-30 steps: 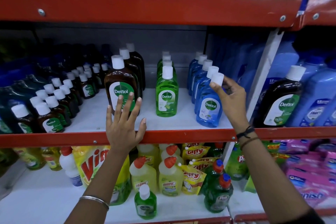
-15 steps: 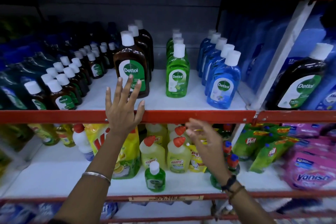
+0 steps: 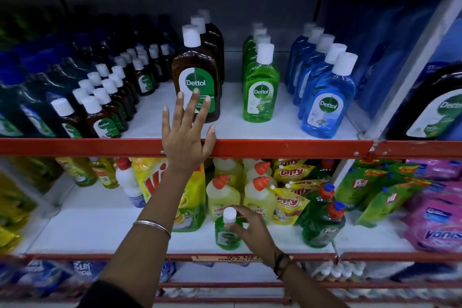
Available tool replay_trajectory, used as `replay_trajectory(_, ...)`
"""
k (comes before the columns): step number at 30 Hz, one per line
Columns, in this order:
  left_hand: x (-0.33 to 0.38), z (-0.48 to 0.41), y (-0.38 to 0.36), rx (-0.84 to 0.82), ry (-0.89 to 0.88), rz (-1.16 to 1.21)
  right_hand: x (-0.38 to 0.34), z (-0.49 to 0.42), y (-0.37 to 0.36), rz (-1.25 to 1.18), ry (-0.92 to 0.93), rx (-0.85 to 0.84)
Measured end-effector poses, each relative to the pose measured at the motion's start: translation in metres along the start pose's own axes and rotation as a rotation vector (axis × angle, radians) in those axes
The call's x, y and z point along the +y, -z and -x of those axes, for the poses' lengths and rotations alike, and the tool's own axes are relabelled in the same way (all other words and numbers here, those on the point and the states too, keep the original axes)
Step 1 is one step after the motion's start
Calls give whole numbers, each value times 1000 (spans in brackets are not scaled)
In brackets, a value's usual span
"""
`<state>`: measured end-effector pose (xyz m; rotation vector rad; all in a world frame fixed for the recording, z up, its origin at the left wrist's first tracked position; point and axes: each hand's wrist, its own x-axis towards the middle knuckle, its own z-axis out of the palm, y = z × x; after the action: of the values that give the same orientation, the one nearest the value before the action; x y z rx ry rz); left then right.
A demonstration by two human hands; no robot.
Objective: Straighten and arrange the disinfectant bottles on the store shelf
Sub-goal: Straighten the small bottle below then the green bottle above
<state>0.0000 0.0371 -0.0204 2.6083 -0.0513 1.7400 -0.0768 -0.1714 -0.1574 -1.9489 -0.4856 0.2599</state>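
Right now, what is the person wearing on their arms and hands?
The hands are bare, no gloves or rings that I can see. The left hand has a thin silver bangle on its forearm and a dark sleeve near the elbow. The right hand has dark bands around its wrist.

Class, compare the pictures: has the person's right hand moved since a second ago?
Yes. The right hand went down from the blue bottle, below the red shelf rail, to the small green bottle.
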Motion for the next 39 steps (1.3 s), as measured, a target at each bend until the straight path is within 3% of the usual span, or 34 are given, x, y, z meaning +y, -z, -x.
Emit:
replay_trajectory(9, 2, 0, 3, -35, 13, 9, -66, 7, 65, -90, 145, 233)
replay_trajectory(15, 1, -1, 4, -56, 15, 31, -147, 4, 123, -181, 374, 368)
replay_trajectory(21, 0, 0, 4, -79, 18, 36, -214, -26, 163, -179, 543, 586)
replay_trajectory(25, -1, 0, 3, -67, 11, 31, -229, -59, 180, -195, 560, 711)
replay_trajectory(39, -1, 1, 1, -38, 5, 7, -200, -108, 164, -106, 441, 617)
